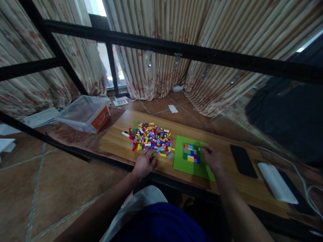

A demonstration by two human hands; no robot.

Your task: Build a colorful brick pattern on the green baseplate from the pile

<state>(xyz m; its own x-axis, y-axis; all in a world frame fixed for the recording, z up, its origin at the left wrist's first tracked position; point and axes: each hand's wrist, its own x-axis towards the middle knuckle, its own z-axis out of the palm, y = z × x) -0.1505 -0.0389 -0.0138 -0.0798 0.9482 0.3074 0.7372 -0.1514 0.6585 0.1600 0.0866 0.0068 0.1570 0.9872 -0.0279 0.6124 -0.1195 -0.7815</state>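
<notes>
My left hand (144, 164) is at the near edge of a heap of small coloured building bricks (148, 136), its fingers closed around a light green brick (154, 154) at the fingertips. To the right lies a green studded baseplate (180, 163). On it is a roughly square patch of joined bricks (192, 154) in blue, green, yellow, white, orange and red. My right hand (212, 158) is over the baseplate's right side, fingers pinched close to the patch's right edge. Whatever they may hold is hidden. A small yellow brick (199, 149) shows just left of those fingertips.
The wooden board (116, 134) carries bricks and baseplate. At its right lie a black phone (243, 160) and a white device (277, 183) near a cable. A clear plastic bin (83, 112) stands at the left. A black metal rail (161, 42) crosses above, with curtains behind.
</notes>
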